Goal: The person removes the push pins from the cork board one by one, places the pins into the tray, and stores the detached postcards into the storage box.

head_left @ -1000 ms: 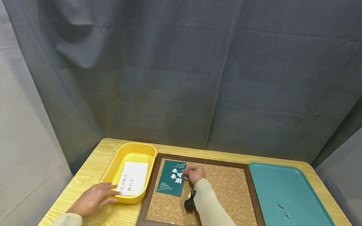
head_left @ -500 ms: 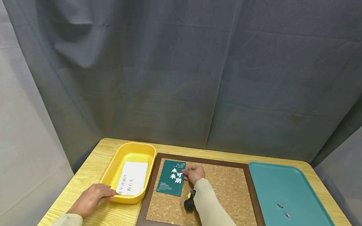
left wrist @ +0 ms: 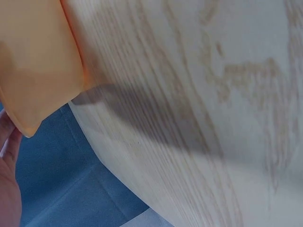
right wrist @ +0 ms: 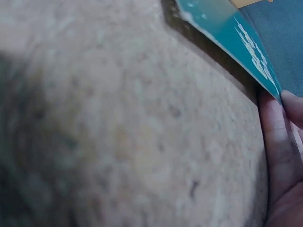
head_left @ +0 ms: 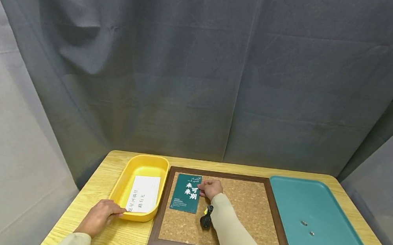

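Observation:
Over the left part of the cork board point(head_left: 240, 221), my right hand point(head_left: 210, 188) pinches the right edge of a dark green postcard point(head_left: 180, 200) with white characters. In the right wrist view, thumb and finger meet at a corner of the postcard point(right wrist: 236, 47), whose edge stands slightly off the cork above a shadow. My left hand point(head_left: 102, 213) is at the near left corner of a yellow plastic bin point(head_left: 119, 184), its fingers curled at the rim. The left wrist view shows the fingers against the rim of the bin point(left wrist: 42, 61). A white handwritten card point(head_left: 149, 191) lies in the bin.
To the right of the board's brown frame point(head_left: 280, 229) lies a teal tray point(head_left: 330, 206). Two small metallic pieces sit on it, one being a small piece point(head_left: 304, 223) nearer the middle. A grey curtain point(head_left: 193, 79) hangs behind the wooden table point(head_left: 99, 243).
My left hand's fingers have drawn back from over the bin's near left corner and curled at its rim. The right hand and the green postcard have stayed in place.

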Demonstrator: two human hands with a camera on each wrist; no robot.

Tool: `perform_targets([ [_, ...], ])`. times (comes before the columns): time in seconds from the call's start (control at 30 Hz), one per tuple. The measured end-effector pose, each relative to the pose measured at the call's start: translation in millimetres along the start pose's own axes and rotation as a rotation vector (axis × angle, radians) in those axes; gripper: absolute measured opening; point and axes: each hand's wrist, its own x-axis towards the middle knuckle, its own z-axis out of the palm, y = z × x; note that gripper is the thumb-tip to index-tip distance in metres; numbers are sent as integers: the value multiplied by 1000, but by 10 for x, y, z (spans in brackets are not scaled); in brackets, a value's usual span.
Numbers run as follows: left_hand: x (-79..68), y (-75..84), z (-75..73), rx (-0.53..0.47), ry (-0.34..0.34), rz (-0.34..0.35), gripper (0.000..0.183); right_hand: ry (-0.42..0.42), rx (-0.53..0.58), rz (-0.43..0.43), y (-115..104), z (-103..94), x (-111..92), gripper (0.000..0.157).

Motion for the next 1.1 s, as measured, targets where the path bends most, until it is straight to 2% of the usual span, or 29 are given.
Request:
perform_targets([
  [0.67, 2, 22, -2, 16, -6, -35, 18, -19, 118, 15, 24, -19, 53, 19],
  [0.83, 3, 29, -4, 15, 3, -32, 19, -31, 185, 21, -9, -31, 20, 18],
  [1.1, 6, 32, -7, 7, -3, -35, 18, -57, 290, -21, -153, -47, -30, 23],
])
